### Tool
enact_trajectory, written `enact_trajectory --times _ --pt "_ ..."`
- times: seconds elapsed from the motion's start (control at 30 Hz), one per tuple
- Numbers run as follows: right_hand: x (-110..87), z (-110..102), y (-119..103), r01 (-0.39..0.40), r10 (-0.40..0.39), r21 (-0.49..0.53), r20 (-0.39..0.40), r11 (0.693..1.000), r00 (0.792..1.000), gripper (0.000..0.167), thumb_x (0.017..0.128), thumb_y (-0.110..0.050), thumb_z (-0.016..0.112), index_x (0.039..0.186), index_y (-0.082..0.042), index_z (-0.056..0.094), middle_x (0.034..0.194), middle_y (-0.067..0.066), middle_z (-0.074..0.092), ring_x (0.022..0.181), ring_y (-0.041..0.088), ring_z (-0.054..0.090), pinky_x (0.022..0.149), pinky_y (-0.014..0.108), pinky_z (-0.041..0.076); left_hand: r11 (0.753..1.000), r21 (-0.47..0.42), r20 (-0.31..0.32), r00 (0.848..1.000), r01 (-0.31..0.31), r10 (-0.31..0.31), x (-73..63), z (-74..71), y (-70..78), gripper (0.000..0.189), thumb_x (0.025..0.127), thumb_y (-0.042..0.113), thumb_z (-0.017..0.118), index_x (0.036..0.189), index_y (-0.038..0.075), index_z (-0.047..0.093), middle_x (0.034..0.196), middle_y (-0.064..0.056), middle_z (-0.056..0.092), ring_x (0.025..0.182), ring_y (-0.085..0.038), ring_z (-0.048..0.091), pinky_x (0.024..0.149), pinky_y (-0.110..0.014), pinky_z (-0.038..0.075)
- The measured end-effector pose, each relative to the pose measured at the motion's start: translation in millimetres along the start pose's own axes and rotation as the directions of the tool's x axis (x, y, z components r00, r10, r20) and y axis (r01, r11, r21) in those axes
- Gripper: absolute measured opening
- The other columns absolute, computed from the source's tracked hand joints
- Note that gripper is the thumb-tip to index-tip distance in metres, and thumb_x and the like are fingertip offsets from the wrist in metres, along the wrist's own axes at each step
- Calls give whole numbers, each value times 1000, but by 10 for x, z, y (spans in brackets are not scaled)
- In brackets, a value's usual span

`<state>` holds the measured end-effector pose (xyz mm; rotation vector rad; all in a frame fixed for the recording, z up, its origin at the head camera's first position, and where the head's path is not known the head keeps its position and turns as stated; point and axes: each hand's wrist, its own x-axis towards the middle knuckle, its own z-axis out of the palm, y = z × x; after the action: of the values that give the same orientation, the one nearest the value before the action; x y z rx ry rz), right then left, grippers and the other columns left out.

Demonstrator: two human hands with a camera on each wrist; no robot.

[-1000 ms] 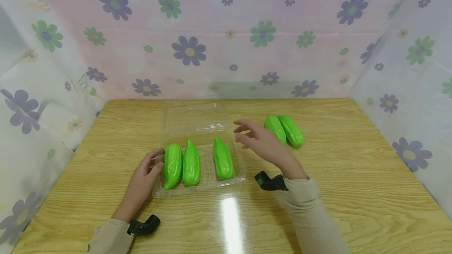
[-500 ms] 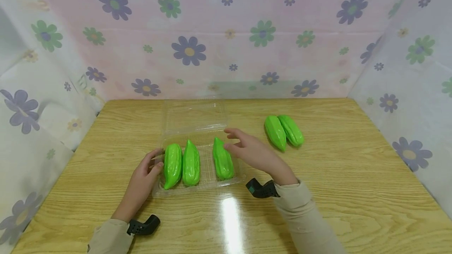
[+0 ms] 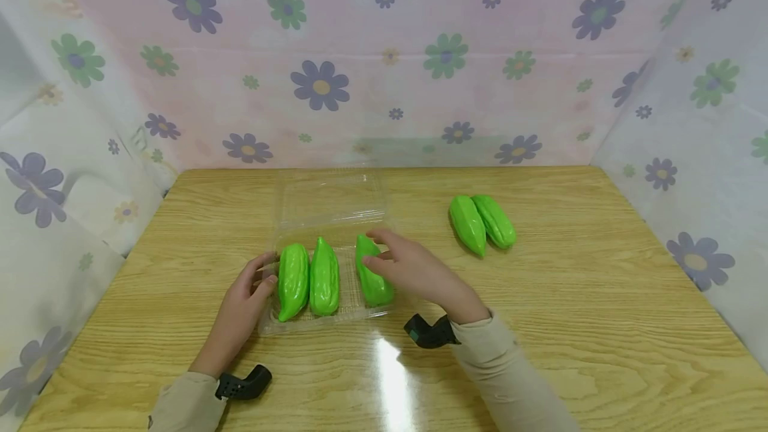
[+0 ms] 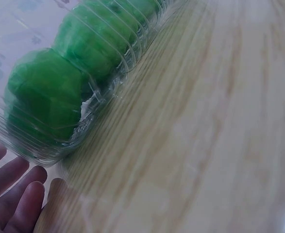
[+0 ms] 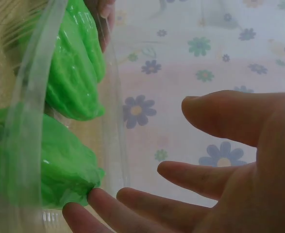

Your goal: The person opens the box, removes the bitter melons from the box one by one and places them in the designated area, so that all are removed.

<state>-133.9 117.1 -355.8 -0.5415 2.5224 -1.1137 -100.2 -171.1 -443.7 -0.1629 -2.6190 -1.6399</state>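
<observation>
A clear plastic clamshell box [image 3: 351, 315] lies with its lid [image 3: 333, 199] folded back. Inside are three shiny green fake bitter melons: one by the left wall [image 3: 294, 282], another melon [image 3: 325, 279] beside it, and a third melon [image 3: 375, 285] apart on the right. My left hand [image 3: 243, 295] rests at the box's left side, its relaxed fingers [image 4: 21, 199] along the wall. Over the box's right side, my right hand [image 3: 414, 269] has its fingers extended; in the right wrist view, a fingertip [image 5: 96, 194] touches the tip of the nearest melon [image 5: 69, 160].
Two more green melons lie side by side on the wooden table [image 3: 600, 285] at the back right: a left one [image 3: 468, 225] and a right one [image 3: 495, 222]. Flower-patterned cloth [image 3: 384, 85] walls the back and both sides.
My right hand has moved left and slightly toward me, from beside the box to over its right side. The right-hand melon in the box has shifted slightly left. The left hand stays put.
</observation>
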Motion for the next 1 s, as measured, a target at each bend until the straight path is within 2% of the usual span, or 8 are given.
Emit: enact_trajectory --times 0.43,0.57,0.8,1.0 --pt "42 162 -2 48 -48 -37 -5 998 999 60 90 -39 49 140 -14 28 137 6 36 118 25 42 89 41 40 1000 2 -1 1000 -2 2 -3 -2 26 42 96 28 42 136 19 35 135 -5 39 117 -26 41 91 -47 36" --pt "71 209 6 58 -60 -47 -32 997 998 60 89 -35 53 140 -13 29 135 7 36 116 24 43 88 39 40 1000 -5 8 1000 7 -7 -5 -5 44 44 95 31 41 137 19 34 136 -4 38 118 -26 40 91 -47 35" --pt "115 272 36 64 -73 -126 -68 990 995 60 88 -35 55 138 -12 33 133 6 38 108 20 47 85 37 42 1000 -4 10 1000 16 -16 -6 -5 46 44 95 33 41 137 20 34 136 -4 37 118 -26 39 91 -48 35" --pt "133 307 31 56 -67 -131 -79 990 995 62 87 -34 57 139 -12 31 133 7 39 110 21 47 87 37 41 1000 -2 5 1000 11 -11 -7 -7 29 44 95 33 42 137 20 34 136 -4 38 118 -25 40 91 -47 35"
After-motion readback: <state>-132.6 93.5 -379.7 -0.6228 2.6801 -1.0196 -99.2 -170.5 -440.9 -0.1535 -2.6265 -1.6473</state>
